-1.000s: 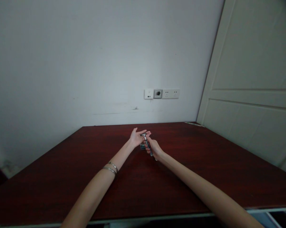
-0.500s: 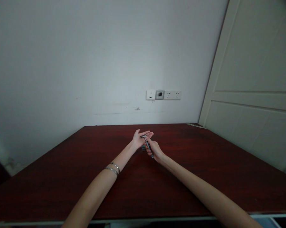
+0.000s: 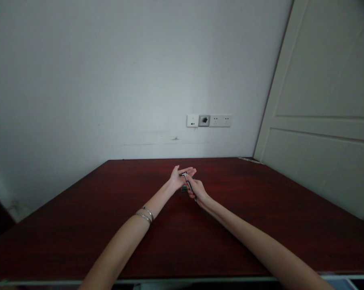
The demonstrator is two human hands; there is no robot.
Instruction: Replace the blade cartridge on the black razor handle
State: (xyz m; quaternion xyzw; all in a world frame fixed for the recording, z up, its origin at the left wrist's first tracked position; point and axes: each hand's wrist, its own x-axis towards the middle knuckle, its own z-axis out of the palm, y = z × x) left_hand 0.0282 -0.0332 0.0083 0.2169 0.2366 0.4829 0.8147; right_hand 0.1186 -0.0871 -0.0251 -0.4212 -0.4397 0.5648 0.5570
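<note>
Razor (image 3: 189, 185) taken up, not yet set down — right hand (image 3: 199, 190) wrapped round its handle, head at the left hand (image 3: 176, 179), palm up, fingers extended. Small pack (image 3: 184, 188) near both.

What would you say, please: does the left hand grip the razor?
No, the right hand grips the razor while the left hand is open.

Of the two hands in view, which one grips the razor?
The right hand: its fingers are closed around the handle of the razor. The left hand is open, palm up, by the razor's head.
</note>
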